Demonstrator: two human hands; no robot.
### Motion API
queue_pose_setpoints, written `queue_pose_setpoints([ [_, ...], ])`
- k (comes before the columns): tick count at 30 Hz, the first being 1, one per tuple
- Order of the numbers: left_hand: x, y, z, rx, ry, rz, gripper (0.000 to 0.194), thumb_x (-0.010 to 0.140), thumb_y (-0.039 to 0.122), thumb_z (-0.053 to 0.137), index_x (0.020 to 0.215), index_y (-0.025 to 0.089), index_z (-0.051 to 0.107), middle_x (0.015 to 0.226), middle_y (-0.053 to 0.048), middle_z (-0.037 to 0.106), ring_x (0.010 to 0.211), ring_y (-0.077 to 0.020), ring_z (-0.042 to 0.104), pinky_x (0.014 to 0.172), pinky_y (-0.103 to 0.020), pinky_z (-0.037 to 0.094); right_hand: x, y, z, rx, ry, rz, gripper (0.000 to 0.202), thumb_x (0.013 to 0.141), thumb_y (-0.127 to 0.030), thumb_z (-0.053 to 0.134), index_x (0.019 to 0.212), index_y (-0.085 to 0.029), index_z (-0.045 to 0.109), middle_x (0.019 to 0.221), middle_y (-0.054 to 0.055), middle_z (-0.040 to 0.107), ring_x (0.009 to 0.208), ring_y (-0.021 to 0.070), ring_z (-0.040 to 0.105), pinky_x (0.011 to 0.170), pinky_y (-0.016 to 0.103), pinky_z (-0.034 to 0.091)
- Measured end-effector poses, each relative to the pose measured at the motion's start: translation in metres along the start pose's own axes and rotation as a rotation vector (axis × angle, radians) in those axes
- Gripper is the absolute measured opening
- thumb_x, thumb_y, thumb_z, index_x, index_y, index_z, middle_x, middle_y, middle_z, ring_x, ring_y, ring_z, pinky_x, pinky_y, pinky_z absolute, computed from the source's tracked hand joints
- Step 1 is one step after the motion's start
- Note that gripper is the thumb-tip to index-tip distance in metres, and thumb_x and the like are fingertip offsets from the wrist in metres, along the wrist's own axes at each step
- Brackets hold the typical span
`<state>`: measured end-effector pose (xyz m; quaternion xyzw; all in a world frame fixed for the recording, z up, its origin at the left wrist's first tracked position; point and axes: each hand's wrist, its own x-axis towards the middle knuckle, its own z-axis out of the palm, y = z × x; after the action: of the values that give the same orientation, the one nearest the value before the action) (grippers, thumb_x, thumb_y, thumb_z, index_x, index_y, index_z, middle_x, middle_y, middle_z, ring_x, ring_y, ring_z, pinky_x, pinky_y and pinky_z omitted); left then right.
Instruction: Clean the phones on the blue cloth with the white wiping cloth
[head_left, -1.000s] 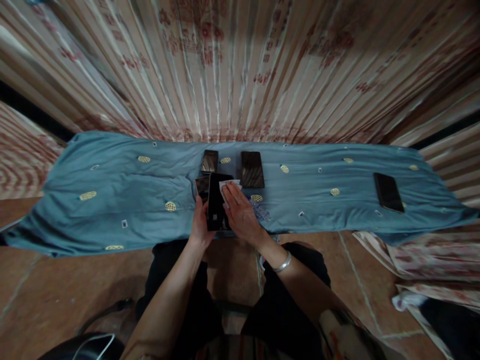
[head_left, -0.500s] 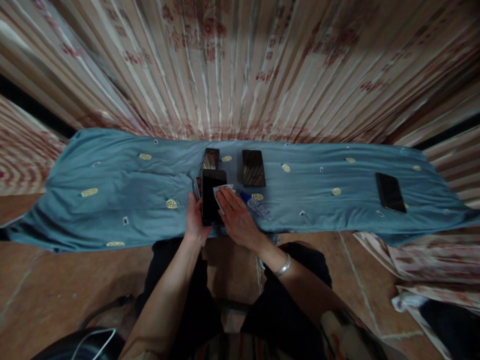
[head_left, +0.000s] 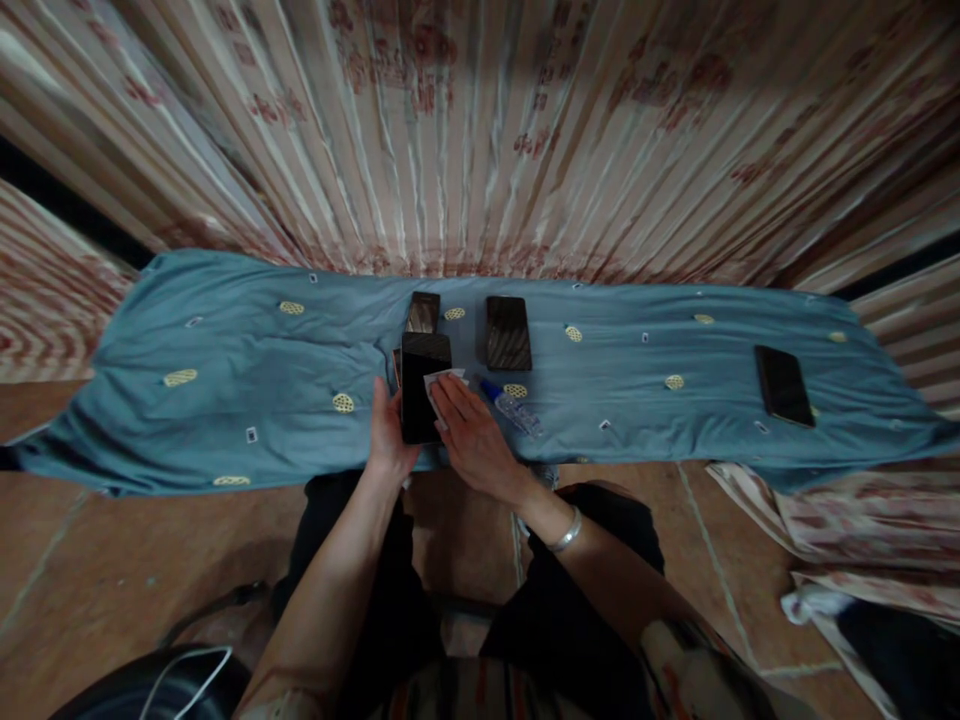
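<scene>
At the near edge of a blue cloth, a person's left hand holds a black tablet at its left side, the fingers mostly hidden. The right hand, fingers together, presses a white wipe flat on the screen. Nearby lies a clear, blue-capped bottle. From here, red markings on the curtain are too blurred to read.

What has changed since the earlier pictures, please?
The black device shifted left, covering more of the orange-edged phone; the right hand and wipe moved left and nearer, revealing the blue bottle cap. The left hand still holds the device; the far-right phone stayed.
</scene>
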<state>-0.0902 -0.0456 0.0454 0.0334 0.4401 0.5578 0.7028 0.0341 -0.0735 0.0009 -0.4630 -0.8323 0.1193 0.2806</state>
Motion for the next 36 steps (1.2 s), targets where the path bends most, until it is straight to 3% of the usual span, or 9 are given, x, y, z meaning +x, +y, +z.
queue_pose_setpoints([
  [9,-0.001,-0.001,0.001,0.003,-0.013,-0.013,0.060,0.103,0.053,0.023,0.122,0.018,0.069,0.120,-0.013,0.074,0.133,-0.0337,0.058,0.106,-0.047,0.050,-0.002,0.001,-0.002,-0.010,0.010,0.000,0.050,0.104,-0.019,0.035,0.150,-0.002,0.044,0.157,0.020,0.046,0.154,0.0256,0.031,0.126,0.046,0.033],
  [20,0.008,-0.004,-0.007,0.054,-0.045,0.041,0.062,0.101,0.055,0.023,0.121,0.017,0.069,0.119,-0.015,0.073,0.134,-0.0335,0.057,0.107,-0.045,0.050,-0.007,-0.007,0.004,-0.025,-0.050,-0.005,0.053,0.102,-0.018,0.040,0.154,-0.008,0.040,0.158,0.018,0.045,0.153,0.0264,0.032,0.124,0.050,0.035],
  [28,0.007,-0.009,-0.006,0.124,-0.018,0.000,0.065,0.103,0.054,0.020,0.122,0.015,0.068,0.114,-0.015,0.074,0.131,-0.0326,0.059,0.106,-0.044,0.051,-0.006,-0.005,0.001,-0.039,-0.026,-0.006,0.051,0.103,-0.018,0.039,0.151,-0.005,0.043,0.158,0.018,0.045,0.154,0.0253,0.031,0.126,0.046,0.032],
  [36,0.006,-0.006,-0.004,0.104,0.021,-0.005,0.063,0.103,0.053,0.021,0.123,0.016,0.069,0.114,-0.014,0.075,0.132,-0.0319,0.059,0.106,-0.043,0.051,-0.005,-0.010,0.000,-0.022,-0.093,-0.038,0.050,0.102,-0.016,0.040,0.150,-0.001,0.045,0.158,0.022,0.043,0.153,0.0271,0.031,0.126,0.047,0.033],
])
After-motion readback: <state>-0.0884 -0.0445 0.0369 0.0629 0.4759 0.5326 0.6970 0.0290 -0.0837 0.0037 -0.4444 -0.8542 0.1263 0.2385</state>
